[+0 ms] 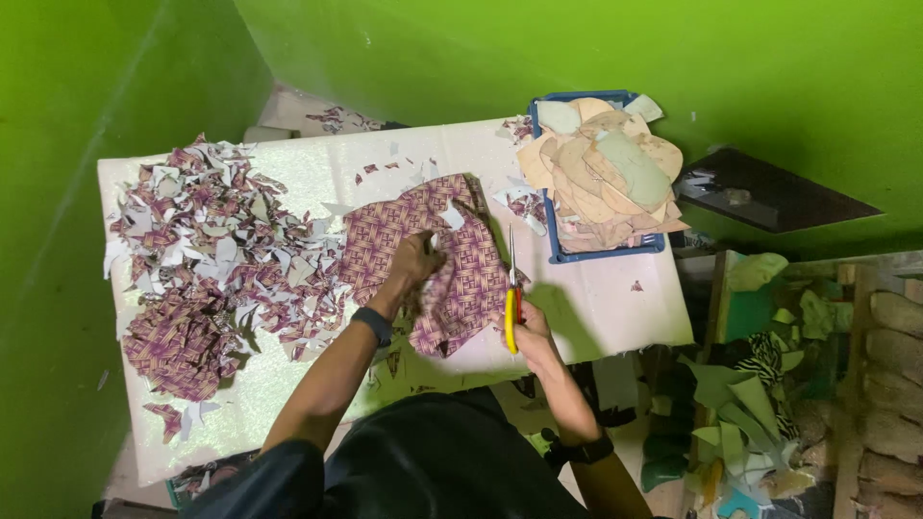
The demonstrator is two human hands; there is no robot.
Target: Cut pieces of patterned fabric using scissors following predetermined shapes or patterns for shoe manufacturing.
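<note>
Two hands busy | left hand (415,261) grips patterned fabric (428,259); right hand (527,332) grips scissors (511,288) | pale table (596,298); green walls (577,58)

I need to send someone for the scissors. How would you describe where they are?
On the pale table, just below the blue crate of tan cut-outs, the right hand holds the scissors beside the purple woven-pattern fabric. Their yellow and red handles set them apart.

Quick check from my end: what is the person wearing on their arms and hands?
Both hands are bare, no gloves. The left hand has a dark band at the wrist; the right hand has a black watch-like band at its wrist. Dark short sleeves cover the upper arms; the forearms are uncovered.
</note>
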